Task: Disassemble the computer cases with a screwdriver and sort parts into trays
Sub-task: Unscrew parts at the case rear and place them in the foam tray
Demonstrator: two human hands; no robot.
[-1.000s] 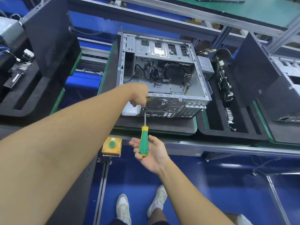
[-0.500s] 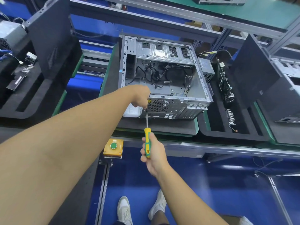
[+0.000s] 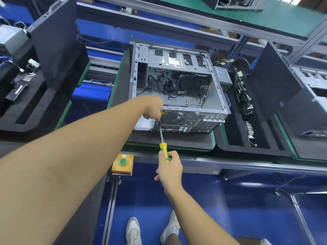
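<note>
1. The computer case lies on its side on a black foam pad. Its open side faces up and its rear panel faces the person. Loose cables show inside.
2. The right hand, in front of the case, is wrapped around the yellow-and-green handle of the screwdriver.
3. The screwdriver's shaft runs up from the handle to the left end of the case's rear panel, beside the fan grille.
4. The left hand sits at that same corner, fingers curled downward over the shaft's tip. Whether they pinch the shaft or a screw cannot be told.
5. The two hands are apart, one at each end of the tool.
6. A black tray sits just right of the case, holding a circuit board on edge. A grey power supply stands between them.
7. A yellow box with a green button is mounted in front of the case, left of the right hand.
</note>
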